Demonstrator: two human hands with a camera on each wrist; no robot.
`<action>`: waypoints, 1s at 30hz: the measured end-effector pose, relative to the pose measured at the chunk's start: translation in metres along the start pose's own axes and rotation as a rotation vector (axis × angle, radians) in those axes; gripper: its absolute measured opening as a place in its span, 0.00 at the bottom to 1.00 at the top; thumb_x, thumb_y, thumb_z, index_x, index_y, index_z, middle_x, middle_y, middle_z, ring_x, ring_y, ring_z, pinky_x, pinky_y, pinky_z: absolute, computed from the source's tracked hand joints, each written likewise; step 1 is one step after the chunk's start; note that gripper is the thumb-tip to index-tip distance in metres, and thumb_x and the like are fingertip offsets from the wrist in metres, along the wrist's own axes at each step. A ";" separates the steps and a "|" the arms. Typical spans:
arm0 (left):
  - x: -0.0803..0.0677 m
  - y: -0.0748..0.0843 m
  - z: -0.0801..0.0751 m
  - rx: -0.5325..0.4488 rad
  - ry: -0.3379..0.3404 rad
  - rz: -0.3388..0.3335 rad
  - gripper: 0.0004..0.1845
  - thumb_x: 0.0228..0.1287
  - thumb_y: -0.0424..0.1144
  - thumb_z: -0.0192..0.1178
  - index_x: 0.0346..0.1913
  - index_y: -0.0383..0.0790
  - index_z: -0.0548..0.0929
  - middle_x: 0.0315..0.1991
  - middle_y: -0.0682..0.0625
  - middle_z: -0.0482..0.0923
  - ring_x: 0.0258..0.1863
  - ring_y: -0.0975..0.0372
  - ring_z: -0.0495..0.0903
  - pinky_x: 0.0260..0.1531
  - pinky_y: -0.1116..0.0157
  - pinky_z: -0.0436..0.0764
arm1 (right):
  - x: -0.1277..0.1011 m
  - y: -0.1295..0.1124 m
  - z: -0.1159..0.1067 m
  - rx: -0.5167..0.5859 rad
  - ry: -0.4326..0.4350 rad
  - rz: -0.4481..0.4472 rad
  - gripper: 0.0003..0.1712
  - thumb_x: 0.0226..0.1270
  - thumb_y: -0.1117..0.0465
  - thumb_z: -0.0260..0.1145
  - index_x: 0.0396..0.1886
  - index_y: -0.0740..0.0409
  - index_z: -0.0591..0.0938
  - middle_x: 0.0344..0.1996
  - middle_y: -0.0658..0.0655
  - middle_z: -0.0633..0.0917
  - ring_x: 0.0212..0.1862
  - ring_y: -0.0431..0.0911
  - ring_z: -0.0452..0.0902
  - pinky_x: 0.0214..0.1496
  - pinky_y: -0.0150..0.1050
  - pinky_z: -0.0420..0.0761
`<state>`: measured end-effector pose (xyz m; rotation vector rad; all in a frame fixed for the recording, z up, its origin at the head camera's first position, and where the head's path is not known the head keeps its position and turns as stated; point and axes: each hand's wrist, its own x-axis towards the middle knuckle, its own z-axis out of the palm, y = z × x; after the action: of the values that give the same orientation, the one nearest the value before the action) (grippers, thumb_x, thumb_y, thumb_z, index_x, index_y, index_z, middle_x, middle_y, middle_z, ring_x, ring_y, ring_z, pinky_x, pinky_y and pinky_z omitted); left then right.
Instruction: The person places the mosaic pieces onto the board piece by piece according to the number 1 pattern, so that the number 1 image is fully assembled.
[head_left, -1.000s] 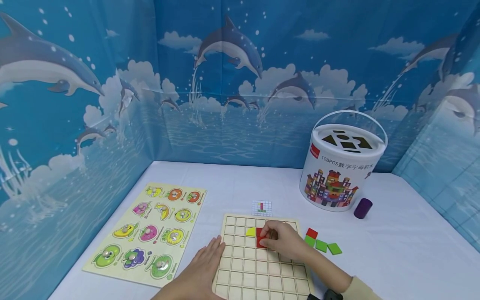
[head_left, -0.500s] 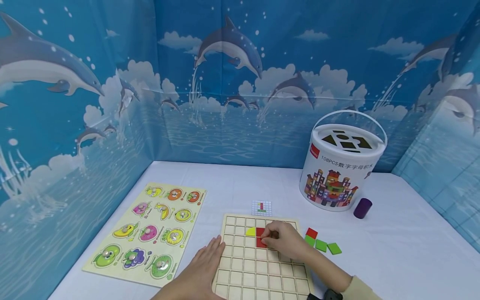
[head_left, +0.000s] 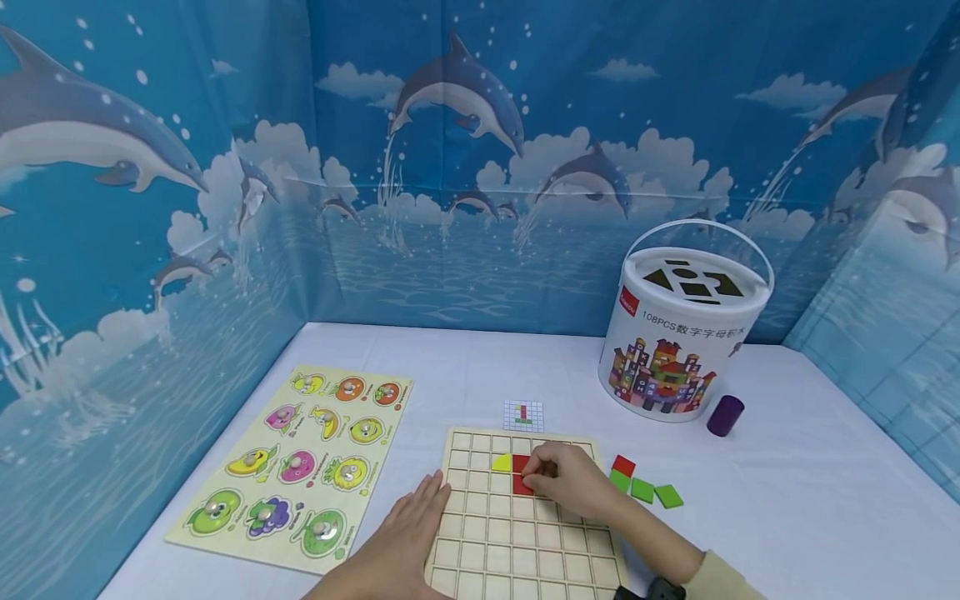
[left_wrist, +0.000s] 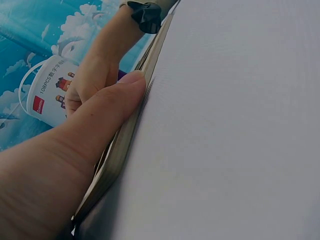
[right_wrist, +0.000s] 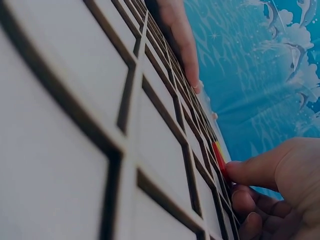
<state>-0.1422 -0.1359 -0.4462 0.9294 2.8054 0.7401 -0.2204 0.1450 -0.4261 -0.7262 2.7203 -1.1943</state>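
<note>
A pale wooden grid board (head_left: 501, 533) lies on the white table before me. In its upper cells sit a yellow piece (head_left: 502, 464) with a rounded corner and, to its right, two red square tiles (head_left: 522, 485), one below the other. My right hand (head_left: 570, 482) is over these tiles, thumb and index finger pinching at the lower one; its fingertips partly cover both. In the right wrist view the thumb touches a red tile (right_wrist: 219, 159). My left hand (head_left: 408, 529) rests along the board's left edge, fingers straight, the thumb (left_wrist: 112, 107) against the near edge.
Right of the board lie a loose red tile (head_left: 623, 466) and several green tiles (head_left: 642, 491). A small pattern card (head_left: 523, 416) is behind the board. A white block bucket (head_left: 678, 333) and purple cylinder (head_left: 725, 416) stand at right; a fruit puzzle (head_left: 296, 467) lies at left.
My right thumb and fingers have shifted very slightly right, uncovering a little more of the red tiles. The left hand and board stay where they were.
</note>
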 end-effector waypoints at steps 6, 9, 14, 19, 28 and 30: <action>0.000 -0.001 0.001 0.014 0.005 0.005 0.70 0.40 0.71 0.69 0.74 0.25 0.50 0.75 0.31 0.44 0.74 0.42 0.46 0.67 0.41 0.55 | 0.001 0.000 0.000 0.019 -0.004 0.029 0.05 0.64 0.65 0.68 0.30 0.50 0.83 0.24 0.45 0.78 0.28 0.42 0.71 0.29 0.34 0.72; 0.000 -0.001 0.001 0.015 0.007 0.008 0.70 0.40 0.71 0.69 0.74 0.25 0.50 0.75 0.31 0.44 0.74 0.41 0.47 0.67 0.41 0.55 | 0.000 0.000 -0.003 0.040 -0.013 0.026 0.04 0.64 0.64 0.68 0.31 0.51 0.83 0.24 0.45 0.78 0.29 0.42 0.71 0.30 0.34 0.73; 0.001 -0.001 0.000 -0.010 -0.003 0.002 0.70 0.40 0.71 0.70 0.74 0.25 0.49 0.75 0.31 0.43 0.74 0.41 0.46 0.67 0.40 0.54 | -0.002 0.000 -0.008 0.076 -0.034 0.010 0.03 0.66 0.61 0.68 0.32 0.55 0.83 0.26 0.46 0.79 0.31 0.43 0.73 0.32 0.34 0.75; 0.000 0.000 -0.001 -0.021 -0.003 0.005 0.70 0.40 0.71 0.69 0.74 0.25 0.49 0.75 0.31 0.42 0.74 0.41 0.45 0.66 0.39 0.54 | -0.005 0.003 -0.014 0.091 -0.035 0.004 0.04 0.66 0.60 0.67 0.33 0.57 0.83 0.27 0.47 0.80 0.30 0.42 0.74 0.30 0.33 0.77; 0.000 -0.002 0.000 -0.006 0.008 0.025 0.69 0.41 0.70 0.69 0.73 0.23 0.50 0.75 0.29 0.43 0.74 0.40 0.45 0.66 0.39 0.54 | -0.009 0.010 -0.022 0.067 0.001 0.015 0.03 0.67 0.61 0.67 0.33 0.55 0.82 0.27 0.47 0.79 0.29 0.41 0.73 0.30 0.33 0.75; 0.000 -0.002 0.000 -0.003 0.009 0.023 0.69 0.41 0.70 0.69 0.73 0.23 0.50 0.75 0.29 0.43 0.74 0.40 0.45 0.66 0.39 0.55 | -0.010 0.012 -0.023 0.060 0.008 0.013 0.03 0.66 0.62 0.67 0.32 0.55 0.82 0.26 0.47 0.79 0.28 0.41 0.73 0.29 0.33 0.75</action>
<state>-0.1437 -0.1373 -0.4473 0.9619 2.8045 0.7531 -0.2222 0.1719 -0.4202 -0.6967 2.6783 -1.2725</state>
